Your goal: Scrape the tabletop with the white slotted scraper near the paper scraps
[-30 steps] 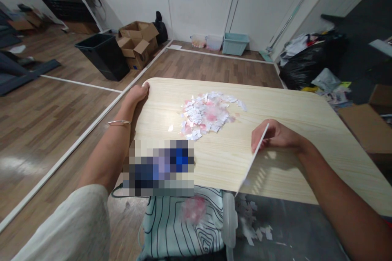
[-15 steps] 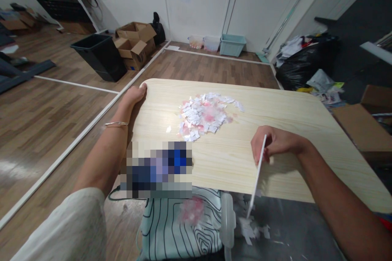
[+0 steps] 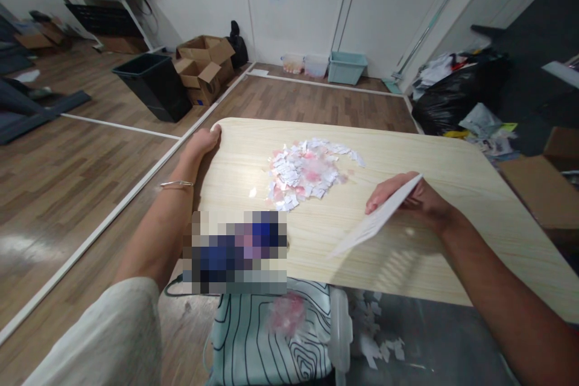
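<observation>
My left hand (image 3: 207, 140) grips the far left corner of the pale wooden table (image 3: 429, 160), its fingers curled over the edge. In my right hand (image 3: 427, 202) is a thin white card (image 3: 373, 220), held tilted above the right half of the tabletop. A flat heap of torn white paper scraps (image 3: 294, 172), mixed with pinkish bits, lies in the middle of the table. One small scrap (image 3: 252, 192) sits apart to its left. Below the near edge, a clear plastic bin (image 3: 340, 332) has more paper scraps (image 3: 371, 347) on its dark bottom.
A blurred-out dark blue object (image 3: 235, 253) lies at the table's near left, with a cable. Pale green cloth with black lines (image 3: 244, 338) bears a crumpled pink plastic piece (image 3: 288, 313). Beyond stand a black bin (image 3: 154, 84), cardboard boxes (image 3: 205, 66) and a teal tub (image 3: 346, 67).
My right hand has risen away from the near edge, and the card has swung from pointing down at the bin to slanting over the table. My left hand keeps its hold.
</observation>
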Demonstrator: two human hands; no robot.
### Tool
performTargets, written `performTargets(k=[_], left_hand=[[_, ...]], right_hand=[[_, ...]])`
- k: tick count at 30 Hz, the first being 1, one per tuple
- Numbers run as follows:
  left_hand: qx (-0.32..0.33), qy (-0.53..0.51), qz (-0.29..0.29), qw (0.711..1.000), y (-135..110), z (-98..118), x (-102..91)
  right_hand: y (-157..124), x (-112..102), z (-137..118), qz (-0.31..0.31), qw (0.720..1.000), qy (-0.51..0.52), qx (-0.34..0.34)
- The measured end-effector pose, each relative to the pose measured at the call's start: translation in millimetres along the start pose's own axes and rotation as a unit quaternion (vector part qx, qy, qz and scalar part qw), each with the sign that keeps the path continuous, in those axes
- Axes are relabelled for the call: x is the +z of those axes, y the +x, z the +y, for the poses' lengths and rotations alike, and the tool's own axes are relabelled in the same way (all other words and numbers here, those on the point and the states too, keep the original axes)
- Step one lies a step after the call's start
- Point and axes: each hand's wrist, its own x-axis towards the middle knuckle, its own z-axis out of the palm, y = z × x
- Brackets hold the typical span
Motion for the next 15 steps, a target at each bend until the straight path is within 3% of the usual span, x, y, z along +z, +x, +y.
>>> performTargets(k=[10, 15], left_hand=[[0.001, -0.005, 0.0, 1.0, -1, 0, -1.1], [0.002, -0.005, -0.011, 1.0, 0, 1, -0.9]], right_hand=[[1, 10, -20, -0.034, 0.991, -0.123, 0.039], [-2, 12, -20, -0.069, 0.978, -0.195, 0.01]])
